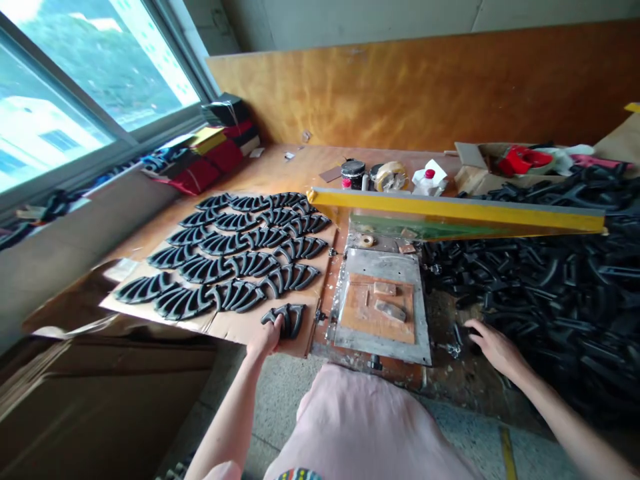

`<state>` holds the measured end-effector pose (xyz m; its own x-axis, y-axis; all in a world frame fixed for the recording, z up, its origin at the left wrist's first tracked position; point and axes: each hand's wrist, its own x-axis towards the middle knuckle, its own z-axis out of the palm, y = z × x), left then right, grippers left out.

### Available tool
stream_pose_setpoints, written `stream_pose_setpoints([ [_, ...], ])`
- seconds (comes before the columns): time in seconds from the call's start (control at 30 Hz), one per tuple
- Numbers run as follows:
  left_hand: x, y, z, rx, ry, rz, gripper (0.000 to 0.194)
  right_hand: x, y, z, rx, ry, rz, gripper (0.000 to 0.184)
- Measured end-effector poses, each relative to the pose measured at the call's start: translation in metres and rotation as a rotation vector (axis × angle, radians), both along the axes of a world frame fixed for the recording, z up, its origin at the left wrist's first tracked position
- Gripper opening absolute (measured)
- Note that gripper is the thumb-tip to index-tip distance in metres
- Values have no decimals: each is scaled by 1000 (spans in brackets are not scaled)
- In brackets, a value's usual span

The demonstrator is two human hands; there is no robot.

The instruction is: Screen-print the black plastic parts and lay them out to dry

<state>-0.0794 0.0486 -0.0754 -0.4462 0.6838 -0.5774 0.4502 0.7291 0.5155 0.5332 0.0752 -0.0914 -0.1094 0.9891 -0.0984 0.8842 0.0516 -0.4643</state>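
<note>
- Black part [295,320]: pressed in left hand [267,337], grip closed, at near edge of cardboard [305,347]
- Right hand [497,350]: grip spread, just beside heap [540,280], near front edge of surface [280,167]

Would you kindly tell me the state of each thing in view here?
Left hand, gripping a black moulded piece
Right hand, open beside the loose black heap
Yellow-edged screen frame, raised at a tilt
Other black pieces, laid in rows on cardboard
Window, shut
</note>
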Motion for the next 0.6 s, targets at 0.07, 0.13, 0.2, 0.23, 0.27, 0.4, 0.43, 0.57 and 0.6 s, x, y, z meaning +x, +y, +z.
stream_pose_setpoints([
  [0.07, -2, 16, 16, -52, 34, -46, 49, -27, 10, 19, 75, 15, -92, 30],
  [0.13, 4, 37, 40, -9, 26, -115, 46, -68, 19, 37, 170, 58, -25, 36],
  [0.2, 23, 62, 70, 116, -20, -188, 46, -115, 28, 49, 200, 95, 161, 39],
  [0.23, 36, 76, 88, 209, -70, -213, 48, -138, 32, 52, 206, 89, 234, 40],
  [0.27, 53, 89, 108, 316, -131, -228, 52, -158, 36, 53, 208, 69, 292, 40],
  [0.4, 121, 129, 183, 871, -614, -202, 62, -206, 52, 52, 267, -86, 397, 38],
  [0.43, 134, 134, 197, 935, -685, -191, 63, -210, 55, 52, 292, -123, 417, 37],
  [0.57, 165, 140, 219, 1096, -649, -145, 64, -220, 60, 50, 372, -151, 458, 32],
  [0.6, 167, 138, 218, 1120, -616, -135, 63, -223, 59, 50, 391, -130, 465, 32],
])
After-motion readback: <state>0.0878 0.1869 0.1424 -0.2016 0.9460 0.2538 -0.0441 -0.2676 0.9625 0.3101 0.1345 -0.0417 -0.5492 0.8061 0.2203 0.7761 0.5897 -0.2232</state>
